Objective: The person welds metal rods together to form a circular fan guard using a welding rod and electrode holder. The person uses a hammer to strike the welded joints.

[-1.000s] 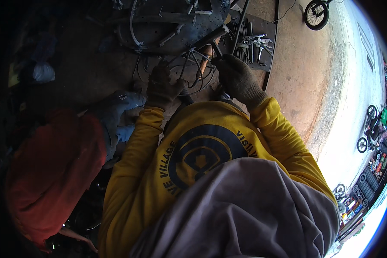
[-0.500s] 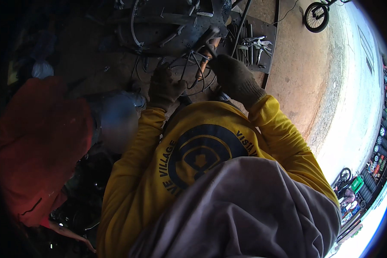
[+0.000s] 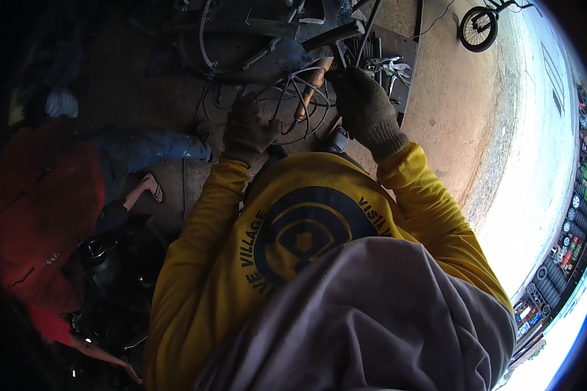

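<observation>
A wire frame (image 3: 282,100) of thin dark rods, curved and splayed, sits just in front of the person's knees, near the edge of a dark tabletop (image 3: 241,49). The gloved left hand (image 3: 249,130) is at the frame's left side, fingers bent and touching one rod; in the dim light, one cannot tell whether they close around it. The gloved right hand (image 3: 366,107), right of the frame, is wrapped around the handle of a hammer (image 3: 336,36), whose thick dark head lies toward the tabletop. An orange-brown bar (image 3: 312,91) slants among the rods, between the two hands. Beyond the right hand, a dark board (image 3: 403,45) carries metal pliers (image 3: 391,67) and some thin rods. Farther right, a bicycle wheel (image 3: 478,29) stands on the brown floor (image 3: 437,98), at the upper edge of the view. The person wears a yellow shirt (image 3: 241,274). To the left, a co-worker in a red top (image 3: 45,195) and blue trousers (image 3: 143,140) bends low, with a sandalled foot (image 3: 153,187) showing.
</observation>
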Tool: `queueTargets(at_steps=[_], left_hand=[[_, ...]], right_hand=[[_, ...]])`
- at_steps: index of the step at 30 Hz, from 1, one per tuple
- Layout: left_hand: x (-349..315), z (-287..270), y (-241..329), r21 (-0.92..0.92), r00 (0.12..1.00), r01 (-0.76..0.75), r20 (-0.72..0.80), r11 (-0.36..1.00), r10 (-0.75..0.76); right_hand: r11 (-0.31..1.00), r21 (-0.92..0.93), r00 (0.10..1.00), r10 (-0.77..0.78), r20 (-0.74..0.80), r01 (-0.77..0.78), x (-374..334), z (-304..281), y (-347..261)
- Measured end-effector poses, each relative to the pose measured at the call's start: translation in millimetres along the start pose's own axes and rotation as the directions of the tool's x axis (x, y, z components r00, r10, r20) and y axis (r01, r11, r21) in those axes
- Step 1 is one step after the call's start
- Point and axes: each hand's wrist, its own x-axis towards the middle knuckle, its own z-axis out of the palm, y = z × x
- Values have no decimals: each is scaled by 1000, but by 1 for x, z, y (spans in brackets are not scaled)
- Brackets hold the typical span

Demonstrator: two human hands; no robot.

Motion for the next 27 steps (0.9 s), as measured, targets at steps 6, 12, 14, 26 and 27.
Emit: queueTargets(at_steps=[6, 12, 14, 26, 27], left_hand=[[-1, -4, 7, -42, 998, 59, 20, 997, -58], [-2, 0, 4, 41, 996, -61, -62, 997, 63], [0, -2, 6, 53, 996, -72, -53, 996, 74], [-1, -3, 4, 49, 994, -93, -60, 994, 96], [-2, -1, -1, 79, 989, -118, -80, 990, 125]], right_hand=[[990, 89, 963, 80, 257, -107, 2, -1, 6], [919, 238, 835, 147, 531, -313, 9, -10, 8], [960, 183, 926, 135, 352, -210, 3, -5, 10], [966, 183, 916, 100, 388, -183, 8, -10, 8], [938, 256, 874, 88, 478, -234, 11, -10, 10]])
